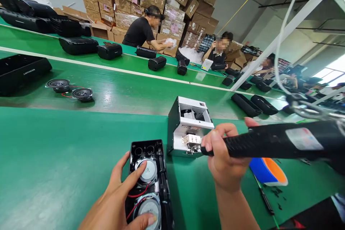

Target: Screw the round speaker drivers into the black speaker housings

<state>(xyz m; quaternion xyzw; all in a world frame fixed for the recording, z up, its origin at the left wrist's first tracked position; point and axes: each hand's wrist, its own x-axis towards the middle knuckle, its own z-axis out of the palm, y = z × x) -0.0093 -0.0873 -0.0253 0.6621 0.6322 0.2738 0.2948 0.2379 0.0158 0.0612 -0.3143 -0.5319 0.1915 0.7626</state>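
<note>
My right hand (229, 158) grips a black electric screwdriver (258, 140), held nearly level with its tip at the front of a small white and black screw feeder (192, 125). Under my left hand (121, 190) lies an open black speaker housing (164, 183) with two round speaker drivers, the upper driver (148, 170) and the lower driver (149, 210). Red wires run between them. My left fingers are spread, with the index finger on the upper driver and the thumb on the lower one. The feeder partly hides the screwdriver's tip.
Two loose speaker drivers (82, 94) and a large black housing (24, 72) sit at the left. Several black speakers (157, 63) stand along the far line, where people work. A blue and orange container (269, 170) and a thin screwdriver (265, 197) lie at the right.
</note>
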